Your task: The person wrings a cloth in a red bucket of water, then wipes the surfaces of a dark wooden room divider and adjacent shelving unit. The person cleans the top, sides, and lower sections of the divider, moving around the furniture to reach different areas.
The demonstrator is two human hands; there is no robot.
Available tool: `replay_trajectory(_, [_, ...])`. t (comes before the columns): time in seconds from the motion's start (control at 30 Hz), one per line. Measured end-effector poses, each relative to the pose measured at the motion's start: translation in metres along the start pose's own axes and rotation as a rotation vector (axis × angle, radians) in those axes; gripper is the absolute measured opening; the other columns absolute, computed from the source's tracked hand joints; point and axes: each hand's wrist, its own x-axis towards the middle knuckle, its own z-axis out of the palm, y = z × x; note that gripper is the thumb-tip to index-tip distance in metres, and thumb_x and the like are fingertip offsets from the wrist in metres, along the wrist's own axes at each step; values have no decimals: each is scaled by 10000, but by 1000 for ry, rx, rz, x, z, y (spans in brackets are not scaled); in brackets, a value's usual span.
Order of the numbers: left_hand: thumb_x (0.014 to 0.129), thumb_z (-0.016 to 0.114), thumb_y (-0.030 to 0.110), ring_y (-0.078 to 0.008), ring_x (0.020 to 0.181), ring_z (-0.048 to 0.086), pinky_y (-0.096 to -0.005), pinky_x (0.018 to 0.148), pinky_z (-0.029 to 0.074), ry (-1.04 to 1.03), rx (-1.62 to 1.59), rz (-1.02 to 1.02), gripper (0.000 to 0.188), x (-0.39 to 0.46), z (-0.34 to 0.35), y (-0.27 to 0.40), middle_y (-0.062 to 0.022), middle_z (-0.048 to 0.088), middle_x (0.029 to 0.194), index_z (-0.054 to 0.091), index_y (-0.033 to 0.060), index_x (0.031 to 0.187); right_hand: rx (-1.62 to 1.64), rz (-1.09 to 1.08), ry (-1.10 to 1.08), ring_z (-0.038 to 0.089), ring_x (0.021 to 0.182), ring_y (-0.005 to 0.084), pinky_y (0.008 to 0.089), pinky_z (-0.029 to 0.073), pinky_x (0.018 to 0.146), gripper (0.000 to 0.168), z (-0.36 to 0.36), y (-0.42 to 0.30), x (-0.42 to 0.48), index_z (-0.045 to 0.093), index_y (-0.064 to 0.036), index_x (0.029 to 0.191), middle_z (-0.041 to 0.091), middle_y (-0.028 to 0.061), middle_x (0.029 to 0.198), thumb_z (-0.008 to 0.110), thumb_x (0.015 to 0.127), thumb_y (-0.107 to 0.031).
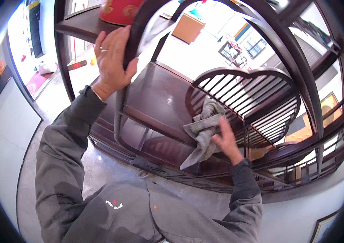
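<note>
A dark wooden display shelf with curved openwork stands before me. High on its left side, my left hand (112, 59) rests around the curved wooden frame (143, 22), with the thumb on the inner side and a ring on one finger. My right hand (228, 139) has a bunched grey cloth (206, 130) against the wood near a shelf's front edge. One end of the cloth hangs down below that edge. Behind the cloth lies the glossy shelf board (159, 91). A slatted, lobed wooden panel (250, 100) rises just beyond my right hand.
A red container with gold patterns (118, 12) stands on the upper left shelf. Through the openwork, a cardboard box (188, 28) shows in the bright room behind. A white panel (8, 142) is at far left, and a framed piece (325, 227) at lower right.
</note>
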Motion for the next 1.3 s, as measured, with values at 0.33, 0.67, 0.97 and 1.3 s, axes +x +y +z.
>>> replay_trajectory(0.33, [740,607,258,-316,1209,452,-489,1077,170,-61,-21,1,635,-8,-5,-8,-189,518,1228,440,-58,1264,-330,-317,-270,201,1352,406,555,294,996,815,96,-113,144,314,-9,1391,291,219,1437,465,848,-598])
replay_trajectory(0.67, [771,589,322,-299,1195,471,-473,1080,175,-63,12,-14,613,-4,-10,-10,-166,535,1213,467,-51,1242,-342,-110,-186,219,1368,316,433,239,1098,672,154,-93,290,339,-130,1408,327,102,1456,388,895,-561])
replay_trajectory(0.97, [778,585,310,-303,1192,473,-471,1076,203,-91,23,-12,610,-5,-15,-9,-159,536,1210,451,-36,1262,-537,-328,-53,374,1253,331,414,353,1026,467,121,-14,222,467,-50,1279,425,124,1364,497,861,-256])
replay_trajectory(1.3, [704,616,250,-297,1189,462,-497,1080,184,-32,-27,-71,624,-3,-8,-2,-145,539,1171,476,-32,1243,-342,-300,-115,437,1154,339,413,374,991,536,72,-37,152,505,-30,1217,497,152,1251,646,759,-270])
